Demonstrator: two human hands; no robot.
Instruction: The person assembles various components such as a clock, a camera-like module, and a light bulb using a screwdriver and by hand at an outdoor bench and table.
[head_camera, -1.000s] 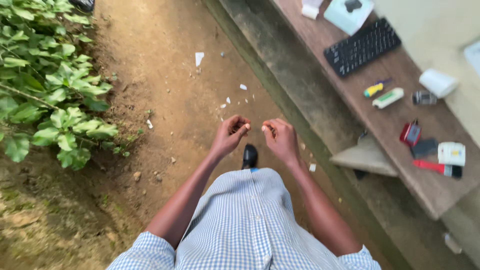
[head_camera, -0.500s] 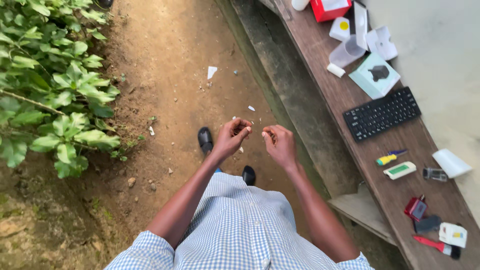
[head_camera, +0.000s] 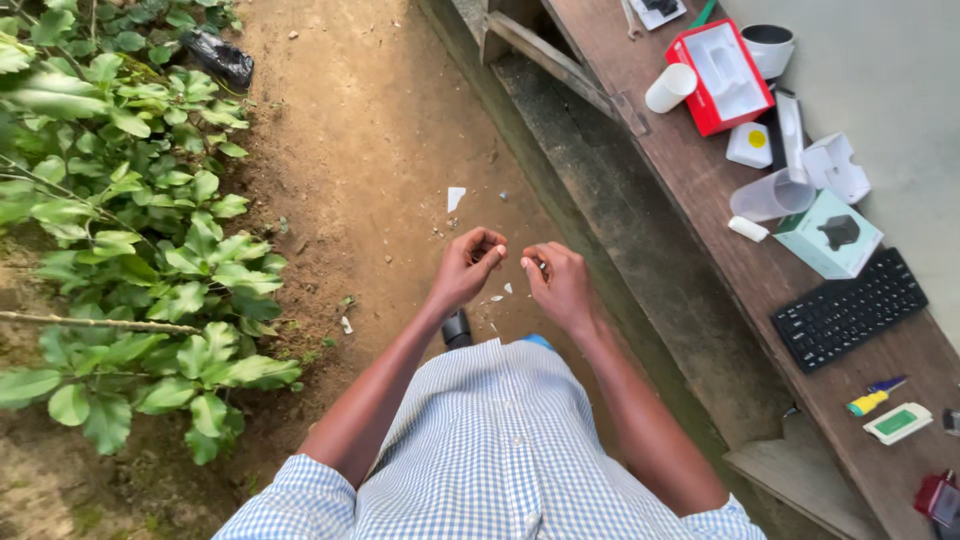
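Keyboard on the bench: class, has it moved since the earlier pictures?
No. The black keyboard still lies between the teal box and the yellow-handled screwdriver; only the camera view shifted.

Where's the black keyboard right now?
In the head view the black keyboard lies at the right on the wooden bench, just below the teal box and above the yellow-handled screwdriver.

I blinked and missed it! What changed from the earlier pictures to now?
The view slid along the wooden bench, bringing a red box and white cups into sight; the keyboard now lies nearer the person. Both hands, left hand and right hand, stayed together out front, fingertips pinched close. What they pinch is too small to tell.
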